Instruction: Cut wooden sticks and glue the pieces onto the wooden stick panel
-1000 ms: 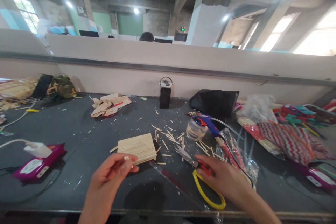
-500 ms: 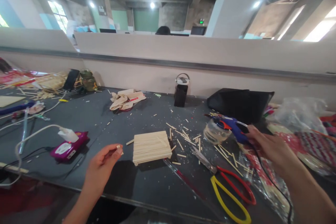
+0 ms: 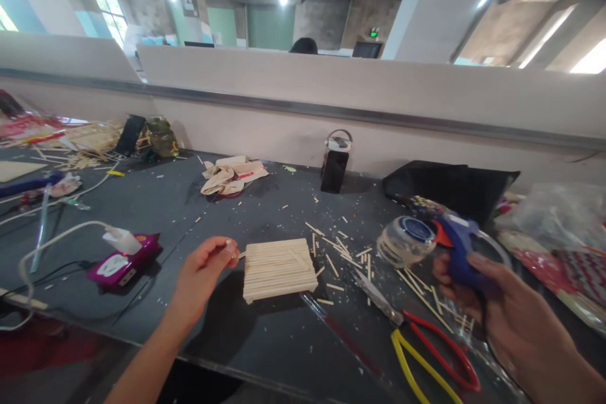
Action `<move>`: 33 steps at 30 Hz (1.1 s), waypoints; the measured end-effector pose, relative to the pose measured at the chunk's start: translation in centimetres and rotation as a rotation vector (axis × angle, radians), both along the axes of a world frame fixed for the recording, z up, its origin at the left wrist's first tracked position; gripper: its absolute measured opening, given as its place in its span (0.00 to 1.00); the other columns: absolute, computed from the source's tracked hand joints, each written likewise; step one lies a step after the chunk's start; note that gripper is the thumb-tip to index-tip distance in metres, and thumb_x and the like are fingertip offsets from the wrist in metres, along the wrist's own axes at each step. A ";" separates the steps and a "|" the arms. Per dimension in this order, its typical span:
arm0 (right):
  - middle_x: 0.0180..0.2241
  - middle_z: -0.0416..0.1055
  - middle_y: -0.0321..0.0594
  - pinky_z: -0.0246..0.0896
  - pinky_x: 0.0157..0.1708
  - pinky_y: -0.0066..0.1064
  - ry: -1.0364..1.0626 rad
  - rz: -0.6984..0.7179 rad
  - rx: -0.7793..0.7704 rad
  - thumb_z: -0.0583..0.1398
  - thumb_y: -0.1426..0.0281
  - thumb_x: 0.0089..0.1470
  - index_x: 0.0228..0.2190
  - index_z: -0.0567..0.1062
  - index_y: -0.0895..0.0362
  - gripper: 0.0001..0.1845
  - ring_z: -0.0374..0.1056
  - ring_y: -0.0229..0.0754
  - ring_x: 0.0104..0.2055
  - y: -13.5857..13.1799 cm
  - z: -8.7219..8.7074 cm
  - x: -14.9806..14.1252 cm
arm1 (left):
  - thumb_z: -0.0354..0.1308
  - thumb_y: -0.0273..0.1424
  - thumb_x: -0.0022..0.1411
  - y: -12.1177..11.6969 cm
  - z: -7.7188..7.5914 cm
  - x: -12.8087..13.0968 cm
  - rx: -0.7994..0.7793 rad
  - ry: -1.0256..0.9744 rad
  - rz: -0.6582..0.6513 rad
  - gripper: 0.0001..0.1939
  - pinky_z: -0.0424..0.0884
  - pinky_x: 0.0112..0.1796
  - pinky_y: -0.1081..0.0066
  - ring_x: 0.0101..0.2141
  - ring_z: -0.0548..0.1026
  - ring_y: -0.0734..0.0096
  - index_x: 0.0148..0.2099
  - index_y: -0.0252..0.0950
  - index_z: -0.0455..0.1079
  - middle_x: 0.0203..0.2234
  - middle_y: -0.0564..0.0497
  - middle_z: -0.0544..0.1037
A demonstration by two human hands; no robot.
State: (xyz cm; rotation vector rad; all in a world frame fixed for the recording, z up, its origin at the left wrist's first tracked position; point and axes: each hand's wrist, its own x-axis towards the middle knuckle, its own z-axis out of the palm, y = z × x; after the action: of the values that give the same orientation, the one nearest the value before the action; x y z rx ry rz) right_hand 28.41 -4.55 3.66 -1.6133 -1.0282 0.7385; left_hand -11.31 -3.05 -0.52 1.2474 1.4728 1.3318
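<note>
My left hand [image 3: 201, 274] pinches a short wooden stick piece [image 3: 231, 245] between thumb and fingers, just left of a flat square panel of glued wooden sticks [image 3: 278, 268] lying on the dark table [image 3: 265, 208]. My right hand [image 3: 514, 315] is closed round the handle of a blue glue gun [image 3: 454, 240], lifted above the table at the right with its orange nozzle pointing left. A small clear jar [image 3: 404, 241] lies on its side beside the gun. Scissors with red and yellow handles [image 3: 421, 347] lie in front of my right hand.
Loose stick bits [image 3: 336, 252] litter the table's middle. A purple packet with a white charger [image 3: 120, 259] sits left, crumpled cloth [image 3: 231, 175] and a black bottle [image 3: 335, 164] farther back, a black bag [image 3: 449, 186] and plastic-wrapped craft materials [image 3: 558, 227] at right. A grey partition [image 3: 303, 107] backs the table.
My right hand left the scissors, reached right, took hold of the glue gun and lifted it off the table. My left hand keeps its stick piece near the panel.
</note>
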 end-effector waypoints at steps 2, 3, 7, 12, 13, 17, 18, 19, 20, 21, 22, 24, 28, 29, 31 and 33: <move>0.27 0.73 0.48 0.67 0.18 0.31 0.276 0.035 -0.084 0.61 0.60 0.41 0.25 0.76 0.55 0.12 0.69 0.44 0.22 -0.6 0.1 -0.8 | 0.62 0.38 0.53 0.0 0.0 0.0 -0.026 -0.004 -0.013 0.10 0.69 0.35 0.71 0.29 0.73 0.69 0.32 0.35 0.73 0.25 0.52 0.76; 0.25 0.71 0.46 0.65 0.15 0.30 0.407 0.083 -0.127 0.61 0.59 0.39 0.26 0.75 0.55 0.13 0.67 0.42 0.20 -0.8 0.1 -1.2 | 0.62 0.38 0.52 -0.1 -0.1 0.2 -0.037 -0.004 -0.021 0.10 0.70 0.34 0.71 0.29 0.73 0.69 0.33 0.35 0.74 0.25 0.52 0.76; 0.23 0.68 0.38 0.64 0.17 0.28 0.484 0.225 -0.006 0.64 0.60 0.41 0.28 0.74 0.54 0.12 0.64 0.39 0.21 -0.2 -0.8 -3.5 | 0.61 0.39 0.55 -0.8 -0.6 1.2 -0.028 0.028 -0.056 0.11 0.70 0.35 0.73 0.31 0.75 0.68 0.34 0.36 0.73 0.27 0.52 0.77; 0.24 0.68 0.36 0.60 0.17 0.25 0.575 0.355 -0.056 0.64 0.57 0.48 0.30 0.73 0.55 0.14 0.63 0.37 0.22 1.5 -2.3 -6.2 | 0.56 0.41 0.59 -1.4 -0.9 1.0 0.053 0.228 -0.002 0.12 0.70 0.37 0.71 0.34 0.76 0.65 0.37 0.37 0.71 0.30 0.50 0.78; 0.23 0.68 0.36 0.57 0.15 0.23 0.578 0.371 -0.115 0.63 0.57 0.49 0.29 0.73 0.56 0.15 0.62 0.35 0.21 1.6 -2.6 -6.5 | 0.54 0.41 0.60 -1.4 -1.0 0.5 0.060 0.305 0.028 0.13 0.70 0.36 0.71 0.34 0.76 0.64 0.37 0.38 0.70 0.31 0.50 0.78; 0.22 0.69 0.35 0.60 0.20 0.23 0.528 0.419 -0.186 0.65 0.60 0.50 0.26 0.71 0.58 0.14 0.62 0.34 0.22 1.3 -3.9 -7.4 | 0.49 0.38 0.62 -1.1 -2.1 -1.9 -0.019 0.760 0.077 0.14 0.68 0.30 0.69 0.31 0.78 0.60 0.44 0.37 0.69 0.31 0.47 0.80; 0.22 0.69 0.35 0.61 0.22 0.23 0.524 0.419 -0.175 0.65 0.60 0.49 0.27 0.72 0.58 0.14 0.62 0.34 0.22 1.1 -4.3 -7.4 | 0.47 0.36 0.63 -0.9 -2.4 -2.3 -0.055 0.871 0.054 0.16 0.67 0.29 0.68 0.30 0.78 0.58 0.48 0.36 0.68 0.30 0.47 0.80; 0.22 0.69 0.34 0.61 0.23 0.23 0.527 0.416 -0.161 0.66 0.61 0.49 0.27 0.72 0.57 0.13 0.63 0.34 0.23 1.0 -4.7 -7.4 | 0.45 0.33 0.64 -0.8 -2.6 -2.6 -0.082 0.971 0.027 0.18 0.67 0.29 0.68 0.30 0.78 0.57 0.52 0.35 0.67 0.29 0.46 0.80; 0.21 0.69 0.34 0.61 0.24 0.23 0.535 0.412 -0.147 0.66 0.61 0.48 0.27 0.71 0.57 0.13 0.63 0.34 0.23 0.9 -5.0 -7.4 | 0.43 0.31 0.64 -0.6 -2.9 -2.8 -0.096 1.061 -0.002 0.20 0.67 0.30 0.67 0.31 0.78 0.57 0.55 0.34 0.65 0.30 0.46 0.80; 0.20 0.69 0.33 0.62 0.25 0.24 0.547 0.409 -0.135 0.66 0.61 0.48 0.25 0.71 0.57 0.13 0.63 0.34 0.23 0.9 -5.2 -7.4 | 0.42 0.30 0.65 -0.4 -3.0 -2.9 -0.098 1.143 -0.032 0.21 0.66 0.31 0.67 0.32 0.78 0.57 0.57 0.34 0.64 0.32 0.45 0.80; 0.20 0.69 0.33 0.62 0.26 0.24 0.555 0.411 -0.132 0.67 0.61 0.47 0.24 0.71 0.57 0.14 0.64 0.35 0.23 1.0 -5.4 -7.4 | 0.42 0.28 0.65 -0.2 -3.1 -3.0 -0.093 1.213 -0.059 0.21 0.66 0.31 0.67 0.34 0.78 0.57 0.57 0.34 0.64 0.34 0.44 0.80; 0.20 0.70 0.34 0.63 0.26 0.27 0.548 0.413 -0.133 0.68 0.59 0.44 0.24 0.71 0.57 0.16 0.67 0.37 0.24 1.2 -5.2 -7.5 | 0.42 0.27 0.65 0.4 -3.2 -2.9 -0.074 1.305 -0.101 0.19 0.66 0.33 0.67 0.36 0.77 0.57 0.55 0.35 0.66 0.38 0.43 0.79; 0.23 0.73 0.36 0.59 0.21 0.26 0.385 0.498 -0.076 0.68 0.58 0.43 0.30 0.74 0.58 0.17 0.67 0.36 0.20 1.6 -3.8 -8.5 | 0.44 0.25 0.65 1.3 -3.1 -2.6 -0.084 1.348 -0.177 0.15 0.64 0.31 0.68 0.34 0.75 0.58 0.44 0.36 0.72 0.33 0.44 0.76; 0.23 0.73 0.37 0.59 0.21 0.26 0.338 0.542 -0.057 0.68 0.58 0.44 0.31 0.75 0.58 0.17 0.65 0.35 0.19 1.6 -3.3 -8.9 | 0.45 0.25 0.65 1.4 -3.0 -2.6 -0.089 1.347 -0.192 0.14 0.64 0.31 0.68 0.33 0.74 0.60 0.42 0.36 0.72 0.32 0.45 0.76; 0.22 0.73 0.37 0.59 0.22 0.27 0.244 0.625 -0.051 0.65 0.57 0.47 0.33 0.76 0.58 0.18 0.63 0.35 0.19 1.8 -2.1 -10.0 | 0.45 0.26 0.65 1.6 -2.9 -2.6 -0.083 1.337 -0.208 0.14 0.64 0.32 0.68 0.33 0.73 0.62 0.40 0.37 0.72 0.34 0.45 0.74; 0.19 0.70 0.35 0.60 0.23 0.28 0.135 0.690 -0.073 0.63 0.55 0.50 0.33 0.76 0.58 0.19 0.63 0.36 0.20 2.2 -1.0 -11.2 | 0.46 0.28 0.65 1.9 -2.8 -2.4 -0.042 1.312 -0.209 0.13 0.65 0.36 0.67 0.37 0.72 0.61 0.40 0.36 0.73 0.37 0.44 0.73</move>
State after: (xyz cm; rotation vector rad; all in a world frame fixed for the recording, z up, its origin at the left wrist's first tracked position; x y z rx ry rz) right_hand 17.23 -2.36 2.64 -1.2329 -1.4860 1.3335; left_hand -13.76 -1.14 -3.30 2.3474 2.0385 0.2011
